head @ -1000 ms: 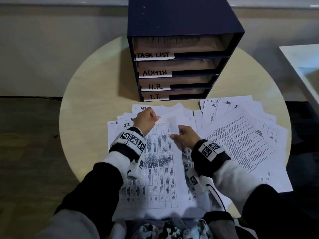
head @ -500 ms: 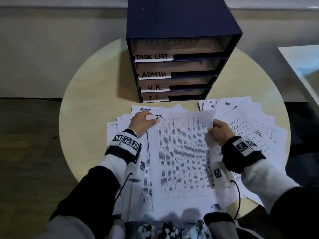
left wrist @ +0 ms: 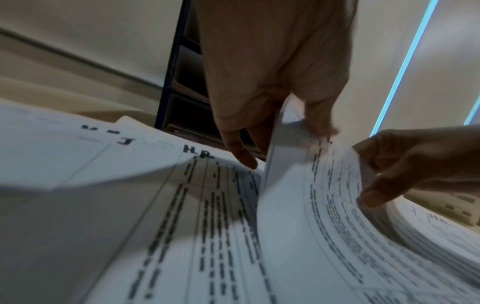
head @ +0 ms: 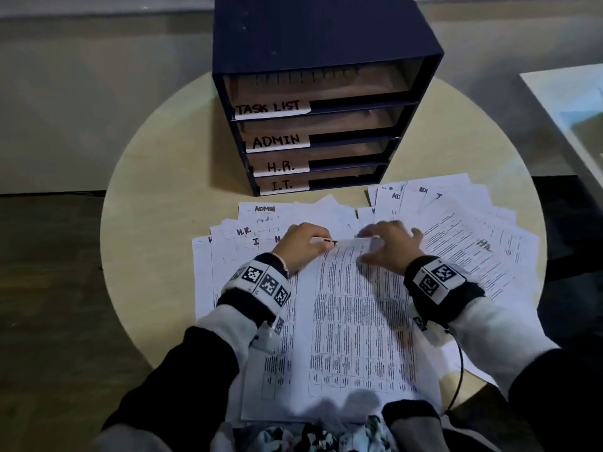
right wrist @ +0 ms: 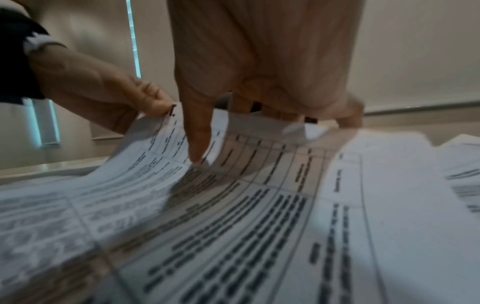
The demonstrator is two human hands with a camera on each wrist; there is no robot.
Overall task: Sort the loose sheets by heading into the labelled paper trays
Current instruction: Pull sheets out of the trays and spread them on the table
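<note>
A printed table sheet [head: 352,321] lies on top of the loose sheets in front of me. My left hand [head: 321,244] pinches its top left corner and lifts it, so that the sheet curves up [left wrist: 298,185]. The fingers cover most of its heading. My right hand [head: 388,246] is blurred, with its fingers spread over the sheet's top edge. In the right wrist view one fingertip [right wrist: 197,148] presses on the sheet. The dark blue tray unit [head: 326,44] stands behind, labelled TASK LIST, ADMIN, H.R. and I.T. [head: 284,185] from top to bottom.
More headed sheets fan out on the left [head: 228,243] and on the right [head: 473,239] of the round table [head: 156,223]. An H.R. sheet [left wrist: 197,153] lies under my left hand. A white surface [head: 574,109] stands off to the right.
My right hand has let go of the sheet's right edge and slid left to its top edge, close to my left hand. The left hand still pinches the corner.
</note>
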